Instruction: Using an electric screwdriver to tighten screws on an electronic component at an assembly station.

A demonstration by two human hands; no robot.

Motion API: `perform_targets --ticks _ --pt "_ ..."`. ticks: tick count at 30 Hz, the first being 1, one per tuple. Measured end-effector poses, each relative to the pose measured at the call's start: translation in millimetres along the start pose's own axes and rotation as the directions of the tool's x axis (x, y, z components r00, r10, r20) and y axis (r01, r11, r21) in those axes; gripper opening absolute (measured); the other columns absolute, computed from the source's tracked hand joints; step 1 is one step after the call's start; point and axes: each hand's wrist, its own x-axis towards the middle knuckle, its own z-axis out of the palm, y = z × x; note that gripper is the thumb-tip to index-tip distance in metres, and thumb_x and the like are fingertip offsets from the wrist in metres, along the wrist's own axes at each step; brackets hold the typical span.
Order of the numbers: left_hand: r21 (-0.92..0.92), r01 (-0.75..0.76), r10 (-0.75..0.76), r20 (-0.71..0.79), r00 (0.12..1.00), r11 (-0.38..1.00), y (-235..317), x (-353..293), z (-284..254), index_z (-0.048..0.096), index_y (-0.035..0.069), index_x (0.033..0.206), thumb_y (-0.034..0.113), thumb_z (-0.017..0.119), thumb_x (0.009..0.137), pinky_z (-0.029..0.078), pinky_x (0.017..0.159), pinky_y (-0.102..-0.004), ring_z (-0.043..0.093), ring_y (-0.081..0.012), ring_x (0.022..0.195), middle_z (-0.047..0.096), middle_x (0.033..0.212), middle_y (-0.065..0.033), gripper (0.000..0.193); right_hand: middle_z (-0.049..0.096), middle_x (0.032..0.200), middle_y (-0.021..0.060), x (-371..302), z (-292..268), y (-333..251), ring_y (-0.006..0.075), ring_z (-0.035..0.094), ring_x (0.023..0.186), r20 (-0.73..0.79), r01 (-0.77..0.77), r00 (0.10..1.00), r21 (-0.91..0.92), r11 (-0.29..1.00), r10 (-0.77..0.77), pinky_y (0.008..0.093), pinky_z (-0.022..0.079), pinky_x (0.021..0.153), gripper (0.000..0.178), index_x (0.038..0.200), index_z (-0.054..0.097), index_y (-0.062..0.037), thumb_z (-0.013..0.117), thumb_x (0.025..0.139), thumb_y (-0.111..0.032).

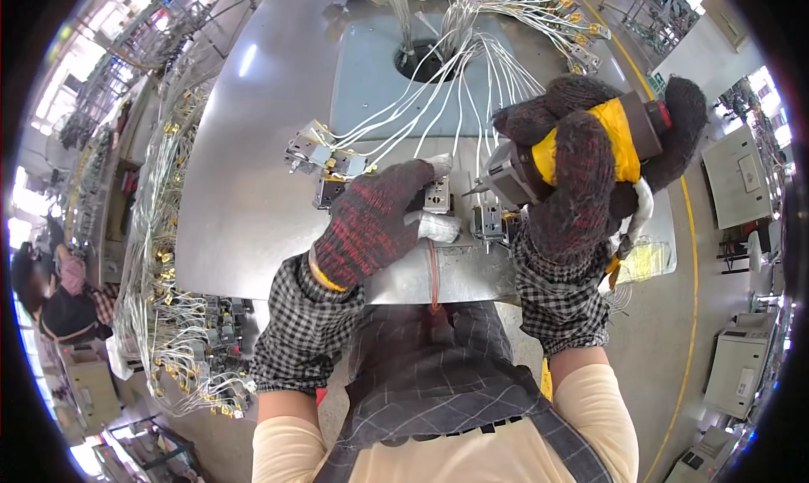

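Note:
My left hand (371,218), in a dark red-and-black knit glove with pale fingertips, pinches a small metal connector box (437,194) between thumb and fingers. White wires run up from the box toward a hole in the table. In my right hand (581,167), gloved in the same knit, is a power screwdriver (510,173) wrapped in yellow tape. Its thin bit points left, a short way to the right of the held box. Another metal connector box (489,222) lies just below the bit. More boxes (324,156) sit left of my left hand.
The shiny metal table (227,188) has a round cable hole (425,62) with white wire bundles (459,20) fanning out. Yellow-tagged connectors (573,28) line the far edge. Hanging wire harnesses (156,256) stand at the left. A person (67,298) is at the far left.

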Motion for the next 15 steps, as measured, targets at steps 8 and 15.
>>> perform_targets --ticks 8,15 --pt "-0.075 -0.004 0.0 -0.045 0.999 0.997 -1.0 -4.8 2.2 0.059 0.003 0.122 0.031 0.083 0.072 0.056 0.079 -0.0363 0.07 -0.0262 0.093 0.068 0.101 -0.0157 0.062 0.063 0.101 0.0236 -5.0 28.3 -1.8 0.034 0.066 0.074 0.03 0.146 0.989 -0.185 0.972 -0.143 0.0524 0.059 0.063 0.071 0.147 0.028 -0.0248 0.066 0.089 -0.006" --pt "0.082 -0.015 0.014 0.015 1.0 0.997 7.4 1.6 6.6 0.058 0.007 0.123 0.033 0.078 0.076 0.054 0.078 -0.0414 0.067 -0.0314 0.092 0.067 0.105 -0.0146 0.057 0.062 0.104 0.0251 4.5 -6.1 8.1 0.0371 0.067 0.082 0.322 0.332 0.91 -0.192 0.924 -0.26 0.0541 0.06 0.068 0.065 0.147 0.027 -0.024 0.061 0.094 -0.013"
